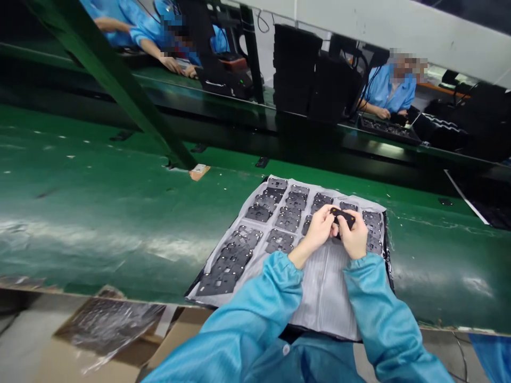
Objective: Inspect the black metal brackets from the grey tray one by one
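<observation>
A small black flat plastic part [344, 216] is held up between both hands over a tray. My left hand [321, 227] pinches its left end, and my right hand [353, 234] grips its right end with the thumb across its face. Beneath them lies a shallow tray lined with whitish translucent sheet [325, 287]. Several dark flat parts with cutouts [279, 241] sit in overlapping rows on the sheet, mostly at the left and far side. More such parts [373, 224] lie to the right of my right hand.
The tray rests on a green worktop [120, 213]. A green slanted post [131, 96] rises at the left. Co-workers in blue [391, 88] sit beyond the far ledge. Below the front edge stands a cardboard box [96, 340] with clear plastic. Small black pieces [262, 162] lie behind the tray.
</observation>
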`<state>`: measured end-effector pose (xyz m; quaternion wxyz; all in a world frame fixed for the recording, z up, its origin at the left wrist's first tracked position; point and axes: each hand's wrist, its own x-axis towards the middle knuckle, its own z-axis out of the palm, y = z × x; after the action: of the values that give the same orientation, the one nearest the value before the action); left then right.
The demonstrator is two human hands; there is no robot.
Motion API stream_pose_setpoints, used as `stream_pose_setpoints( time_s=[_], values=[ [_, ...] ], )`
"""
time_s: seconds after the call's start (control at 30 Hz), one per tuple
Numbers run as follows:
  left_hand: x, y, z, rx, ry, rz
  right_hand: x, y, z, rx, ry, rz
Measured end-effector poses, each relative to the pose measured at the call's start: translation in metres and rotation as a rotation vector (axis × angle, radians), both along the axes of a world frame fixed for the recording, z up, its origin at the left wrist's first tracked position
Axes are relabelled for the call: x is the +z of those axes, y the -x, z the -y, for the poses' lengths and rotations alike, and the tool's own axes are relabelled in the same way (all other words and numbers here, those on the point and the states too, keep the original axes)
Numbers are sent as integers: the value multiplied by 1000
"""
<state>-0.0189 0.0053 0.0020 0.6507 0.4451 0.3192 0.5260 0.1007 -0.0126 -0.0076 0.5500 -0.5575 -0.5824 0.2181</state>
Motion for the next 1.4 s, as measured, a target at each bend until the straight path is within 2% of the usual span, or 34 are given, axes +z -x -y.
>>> stream_pose_setpoints(
  time_s=[0.2, 0.27, 0.47, 0.73, 0.83, 1.03, 1.2, 1.4],
  values=[
    [4, 5, -2, -185, -28, 51, 8, -4, -1, 12, 89, -220],
    [5, 7, -3, -208, -25, 39, 12, -7, -2, 45, 120, -268],
    [5, 9, -2, -24, -51, -50, 18, -9, 0, 232, 226, -311],
    [2, 6, 1, 123, -11, -81, 19, -3, 4, 279, 304, -308],
    [4, 6, 1, 130, -5, -104, 20, -2, 6, 273, 313, -314],
    [5, 6, -1, 43, 38, -78, 23, -3, 5, 265, 314, -386],
    [-1, 4, 0, 118, 103, -67, 25, 0, 6, 285, 320, -388],
    [0, 1, 1, 193, 220, 85, 19, 2, 7, 278, 284, -297]
  ],
)
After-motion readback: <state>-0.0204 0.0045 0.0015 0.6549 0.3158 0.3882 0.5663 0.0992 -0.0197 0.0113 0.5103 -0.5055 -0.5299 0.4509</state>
